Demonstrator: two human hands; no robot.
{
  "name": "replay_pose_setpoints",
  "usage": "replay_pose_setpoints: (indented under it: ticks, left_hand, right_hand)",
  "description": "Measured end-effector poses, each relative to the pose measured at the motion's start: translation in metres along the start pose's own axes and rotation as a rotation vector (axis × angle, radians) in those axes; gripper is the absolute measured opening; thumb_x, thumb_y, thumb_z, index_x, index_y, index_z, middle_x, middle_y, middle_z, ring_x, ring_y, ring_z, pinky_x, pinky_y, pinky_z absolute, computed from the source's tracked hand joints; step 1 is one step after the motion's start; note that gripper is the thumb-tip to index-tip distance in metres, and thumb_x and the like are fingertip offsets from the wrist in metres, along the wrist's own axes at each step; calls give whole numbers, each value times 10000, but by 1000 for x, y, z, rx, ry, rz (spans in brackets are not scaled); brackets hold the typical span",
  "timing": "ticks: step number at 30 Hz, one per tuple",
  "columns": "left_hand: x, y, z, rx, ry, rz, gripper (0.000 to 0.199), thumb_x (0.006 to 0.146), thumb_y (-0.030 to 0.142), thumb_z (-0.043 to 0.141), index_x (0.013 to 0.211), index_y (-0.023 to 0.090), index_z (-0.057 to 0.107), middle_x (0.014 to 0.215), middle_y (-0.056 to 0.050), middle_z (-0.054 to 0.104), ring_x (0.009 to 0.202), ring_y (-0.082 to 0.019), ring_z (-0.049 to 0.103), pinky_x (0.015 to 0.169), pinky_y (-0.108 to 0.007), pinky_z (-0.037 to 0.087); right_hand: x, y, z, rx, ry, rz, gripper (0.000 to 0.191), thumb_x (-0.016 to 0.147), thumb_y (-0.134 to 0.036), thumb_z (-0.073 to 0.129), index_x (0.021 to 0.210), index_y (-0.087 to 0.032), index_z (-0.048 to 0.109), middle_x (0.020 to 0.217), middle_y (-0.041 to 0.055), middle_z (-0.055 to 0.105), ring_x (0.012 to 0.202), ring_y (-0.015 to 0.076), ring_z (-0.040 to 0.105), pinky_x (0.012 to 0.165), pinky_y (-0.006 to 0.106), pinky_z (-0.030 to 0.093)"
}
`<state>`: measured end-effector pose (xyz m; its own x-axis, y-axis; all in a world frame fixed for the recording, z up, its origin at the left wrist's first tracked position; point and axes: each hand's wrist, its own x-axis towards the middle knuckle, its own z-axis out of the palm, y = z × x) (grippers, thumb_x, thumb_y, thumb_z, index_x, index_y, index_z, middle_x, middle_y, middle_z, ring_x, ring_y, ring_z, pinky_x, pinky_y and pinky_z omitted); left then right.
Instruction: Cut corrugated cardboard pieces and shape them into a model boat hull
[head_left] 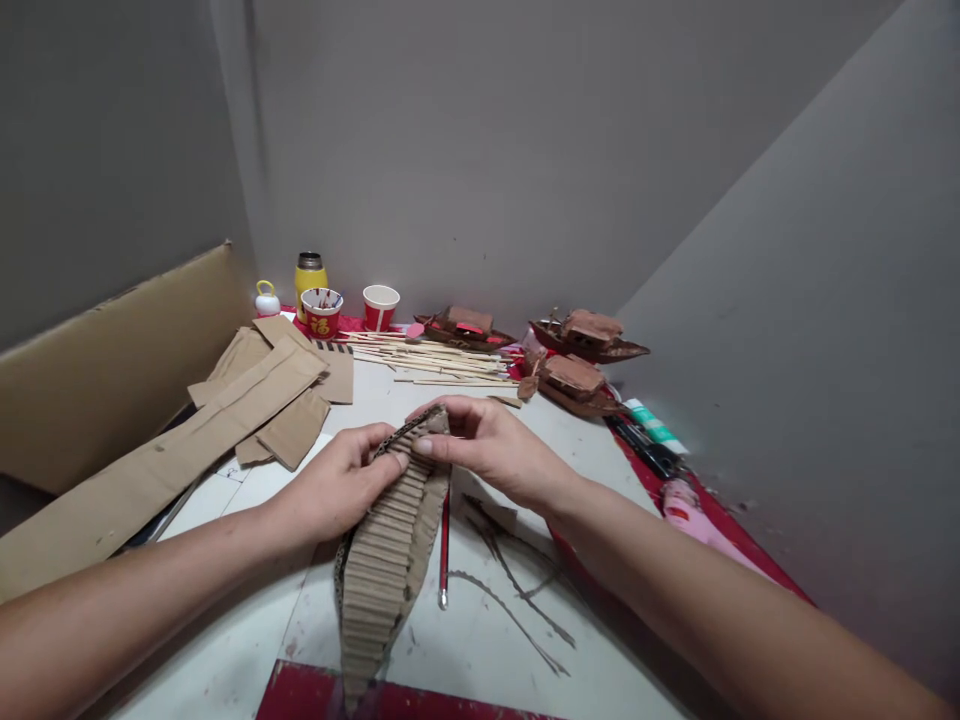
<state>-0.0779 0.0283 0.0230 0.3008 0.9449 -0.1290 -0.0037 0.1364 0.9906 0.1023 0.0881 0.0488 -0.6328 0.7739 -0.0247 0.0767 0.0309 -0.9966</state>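
Note:
A boat-shaped piece of corrugated cardboard (384, 560), its ridges bare and its edge raised along the left, is held up in front of me. My left hand (352, 475) pinches its left side, thumb on the ridged face. Near the top end my right hand (487, 445) grips it, thumb in front and fingers behind. Below the right hand a red and black pencil (445, 555) lies on the white table, partly hidden by the cardboard. Thin cut cardboard strips (517, 590) lie to its right.
Flat cardboard pieces (187, 450) are piled at left. Wooden sticks (442, 358) lie at the back, near paper cups (381, 306) and a yellow bottle (310, 280). Brown model boats (589, 335) stand at back right. A glue gun (652, 450) and a pink item (705, 520) line the right edge.

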Motion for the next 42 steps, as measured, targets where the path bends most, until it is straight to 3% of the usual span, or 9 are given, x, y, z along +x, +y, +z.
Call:
replay_pose_setpoints:
  ticks: [10,16,21,29,36,39,42]
  left_hand:
    - [-3,3,3,217,12,129,169,892,288,522,957,170,625,904,-14,643,853,-179,571,783,-287,459]
    - [-2,3,3,218,16,139,218,906,357,517,977,172,608,890,-28,645,856,-205,589,760,-295,467]
    - [-4,5,2,354,40,182,206,924,334,484,960,175,610,927,-29,651,890,-207,585,807,-297,452]
    - [-5,4,4,338,56,248,217,928,303,488,1053,193,627,1057,-41,677,1029,-224,590,958,-314,415]
    - [2,1,1,295,96,193,225,906,363,516,964,176,628,935,-38,669,912,-218,597,814,-309,474]
    - [2,6,2,267,103,169,218,892,371,537,943,176,618,903,-30,665,879,-207,609,780,-298,481]
    - [2,11,0,119,43,60,249,850,371,600,1011,181,610,889,-23,686,844,-201,637,747,-295,493]
  right_hand:
    - [-6,-2,9,-104,73,-30,138,709,-251,733,720,-173,619,678,-32,591,622,118,515,606,247,433]
    - [-6,-3,8,-128,101,-59,112,717,-254,723,718,-183,636,675,-28,603,629,129,531,613,252,443]
    - [-10,-6,6,-239,26,-76,113,818,-276,633,832,-173,676,826,22,684,752,161,593,716,281,474]
    - [-15,-2,15,-429,182,-181,233,865,-309,547,690,-166,606,669,11,590,632,143,495,588,264,413]
    - [-12,2,13,-266,124,-141,120,804,-277,657,873,-179,667,854,25,690,784,177,605,715,287,493]
    - [-10,4,12,-217,116,-138,116,798,-281,659,856,-185,689,816,18,696,756,175,611,719,300,502]
    - [-7,2,6,-192,151,-141,119,775,-297,678,805,-182,684,770,13,687,729,177,611,704,306,506]
